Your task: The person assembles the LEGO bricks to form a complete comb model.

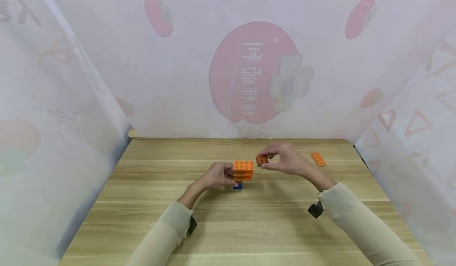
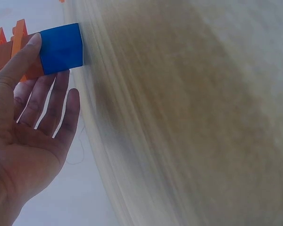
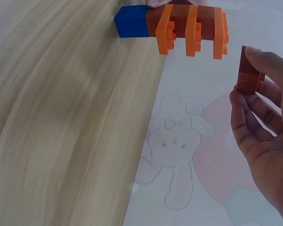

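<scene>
A stack of toy building bricks [image 1: 244, 166] stands on the table, with a blue brick [image 2: 62, 49] at its base. Above the blue, brown bricks alternate with flat orange plates [image 3: 220, 34] that jut out to one side; studs show on the top plate. My left hand [image 1: 218, 175] grips the stack from its left side, thumb near the blue brick. To the right of the stack and slightly apart from it, my right hand [image 1: 287, 160] pinches a reddish-brown studded brick [image 3: 249, 70] between thumb and fingertips, above the table.
One loose orange plate [image 1: 318, 159] lies on the wooden table [image 1: 249, 234] at the back right. White printed sheets [image 1: 185, 80] hang behind the table and along both sides. A dark wrist camera [image 1: 315, 209] sits under the right sleeve.
</scene>
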{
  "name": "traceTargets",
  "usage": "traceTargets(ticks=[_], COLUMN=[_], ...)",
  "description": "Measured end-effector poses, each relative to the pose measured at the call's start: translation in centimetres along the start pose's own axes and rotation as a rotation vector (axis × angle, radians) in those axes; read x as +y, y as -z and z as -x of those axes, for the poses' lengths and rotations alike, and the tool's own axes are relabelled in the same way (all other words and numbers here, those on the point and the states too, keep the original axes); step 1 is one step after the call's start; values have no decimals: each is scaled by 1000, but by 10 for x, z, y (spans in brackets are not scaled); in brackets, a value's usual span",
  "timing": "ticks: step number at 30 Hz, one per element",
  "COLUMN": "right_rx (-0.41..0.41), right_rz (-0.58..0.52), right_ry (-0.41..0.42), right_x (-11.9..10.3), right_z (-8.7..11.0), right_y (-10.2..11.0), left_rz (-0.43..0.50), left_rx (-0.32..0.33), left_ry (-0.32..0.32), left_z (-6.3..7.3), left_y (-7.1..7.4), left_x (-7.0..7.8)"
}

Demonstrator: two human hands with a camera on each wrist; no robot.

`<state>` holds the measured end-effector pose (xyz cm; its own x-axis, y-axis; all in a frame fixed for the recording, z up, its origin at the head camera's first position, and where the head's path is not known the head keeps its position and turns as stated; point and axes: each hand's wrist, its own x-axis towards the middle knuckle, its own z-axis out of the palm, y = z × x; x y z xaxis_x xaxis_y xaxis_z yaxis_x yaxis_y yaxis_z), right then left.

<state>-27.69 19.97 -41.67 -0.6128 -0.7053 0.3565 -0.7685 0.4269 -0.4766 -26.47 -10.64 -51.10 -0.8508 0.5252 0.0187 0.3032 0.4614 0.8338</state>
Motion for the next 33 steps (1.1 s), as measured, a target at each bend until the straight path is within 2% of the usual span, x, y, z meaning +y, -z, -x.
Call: traceTargets(ticks=[7, 15, 20, 33], right_rx=[1, 15, 22, 21], right_rz=[-31, -16, -12, 14], right_ry=[-16, -38, -50, -17], right_x=[-8, -21, -25, -29], right_z=[-13, -25, -30, -42], right_y=[-12, -25, -33, -45], left_rz=[3, 26, 7, 3], left_rx=[1, -15, -13, -14], left_ry=[8, -6, -6, -16], left_z=[-1, -1, -1, -1], left_y=[0, 1, 1, 1], left_x=[-1, -1, -1, -3])
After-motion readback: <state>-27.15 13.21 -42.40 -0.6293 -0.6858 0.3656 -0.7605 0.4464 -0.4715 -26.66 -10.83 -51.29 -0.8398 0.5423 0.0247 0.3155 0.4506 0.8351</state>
